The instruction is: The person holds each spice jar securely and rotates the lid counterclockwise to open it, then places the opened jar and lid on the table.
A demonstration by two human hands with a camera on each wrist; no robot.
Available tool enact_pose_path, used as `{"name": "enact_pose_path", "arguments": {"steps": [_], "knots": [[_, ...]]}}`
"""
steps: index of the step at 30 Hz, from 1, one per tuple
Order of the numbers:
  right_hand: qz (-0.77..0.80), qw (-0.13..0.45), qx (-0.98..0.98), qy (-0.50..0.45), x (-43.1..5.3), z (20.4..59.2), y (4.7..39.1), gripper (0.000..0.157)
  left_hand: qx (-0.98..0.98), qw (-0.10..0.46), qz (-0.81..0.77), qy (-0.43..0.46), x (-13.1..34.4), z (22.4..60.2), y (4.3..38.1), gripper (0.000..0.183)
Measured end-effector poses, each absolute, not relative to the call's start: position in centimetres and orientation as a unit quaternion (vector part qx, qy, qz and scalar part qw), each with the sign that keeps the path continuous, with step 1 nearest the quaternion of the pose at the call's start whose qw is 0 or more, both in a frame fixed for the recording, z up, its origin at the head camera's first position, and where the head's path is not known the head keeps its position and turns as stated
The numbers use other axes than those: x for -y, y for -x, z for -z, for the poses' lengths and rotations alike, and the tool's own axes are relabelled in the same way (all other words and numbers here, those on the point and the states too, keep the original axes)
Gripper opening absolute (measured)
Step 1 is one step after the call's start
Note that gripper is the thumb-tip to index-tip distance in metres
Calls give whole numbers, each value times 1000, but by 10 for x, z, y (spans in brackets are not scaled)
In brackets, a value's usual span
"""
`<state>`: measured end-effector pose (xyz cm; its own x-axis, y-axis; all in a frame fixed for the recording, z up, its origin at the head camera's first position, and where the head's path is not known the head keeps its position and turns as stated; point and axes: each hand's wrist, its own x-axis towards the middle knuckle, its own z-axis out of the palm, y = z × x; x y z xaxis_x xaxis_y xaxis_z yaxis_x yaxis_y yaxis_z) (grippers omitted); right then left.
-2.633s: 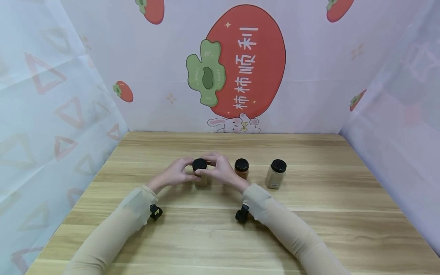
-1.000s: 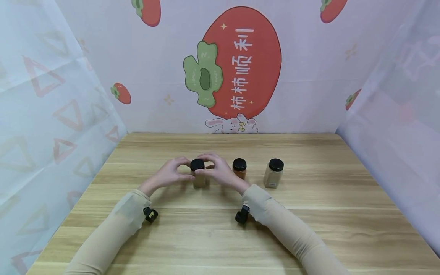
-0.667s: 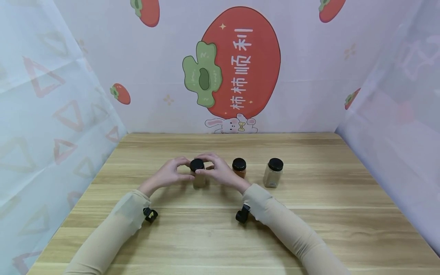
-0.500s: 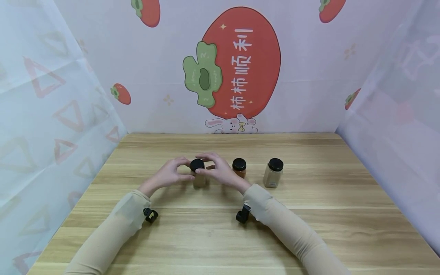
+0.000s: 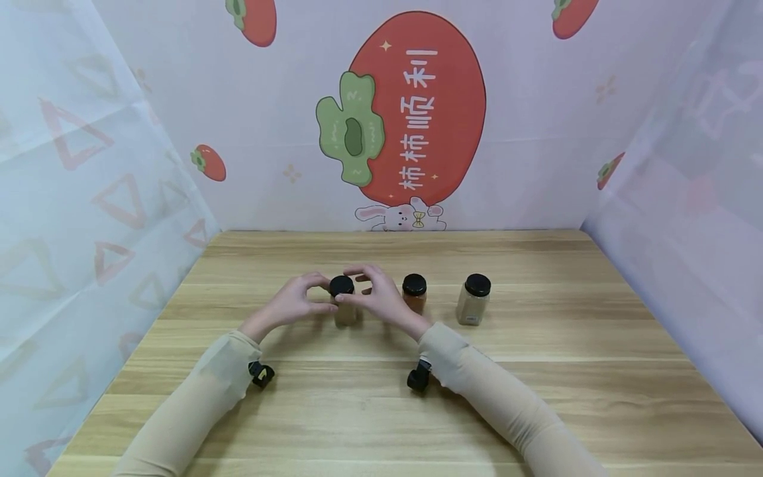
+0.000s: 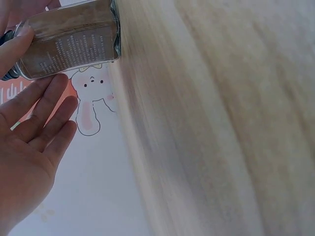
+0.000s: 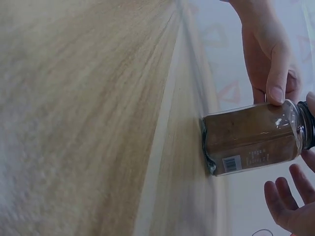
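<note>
Here, the left hand [image 5: 292, 305] pinches a spice jar [image 5: 345, 303] with thumb and forefinger just under its black cap. From the other side the right hand [image 5: 381, 298] curls round the cap. The jar stands upright on the wooden table [image 5: 369, 411] between both palms. Two more jars [image 5: 473, 299] stand beyond the right hand.

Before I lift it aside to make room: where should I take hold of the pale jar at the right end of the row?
Grip the pale jar round its flat-sided glass body, just under the black lid, probably coming from its right, away from the middle jar. It stands upright and apart from the middle jar, both hands busy elsewhere.
</note>
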<state>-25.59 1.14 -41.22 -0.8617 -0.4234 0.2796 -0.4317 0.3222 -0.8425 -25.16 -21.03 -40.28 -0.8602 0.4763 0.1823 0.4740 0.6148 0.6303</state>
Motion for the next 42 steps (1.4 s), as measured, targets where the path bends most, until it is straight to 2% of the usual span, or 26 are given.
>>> {"name": "enact_pose_path", "arguments": {"steps": [11, 24, 42], "knots": [[-517, 17, 816, -258, -10, 412, 257, 44, -899, 2, -351, -262, 210, 401, 251, 36], [-507, -56, 800, -317, -18, 407, 260, 40, -898, 9, -352, -265, 211, 403, 252, 38], [-500, -69, 798, -331, -21, 398, 253, 51, -901, 14, -348, -260, 211, 402, 252, 39]]}}
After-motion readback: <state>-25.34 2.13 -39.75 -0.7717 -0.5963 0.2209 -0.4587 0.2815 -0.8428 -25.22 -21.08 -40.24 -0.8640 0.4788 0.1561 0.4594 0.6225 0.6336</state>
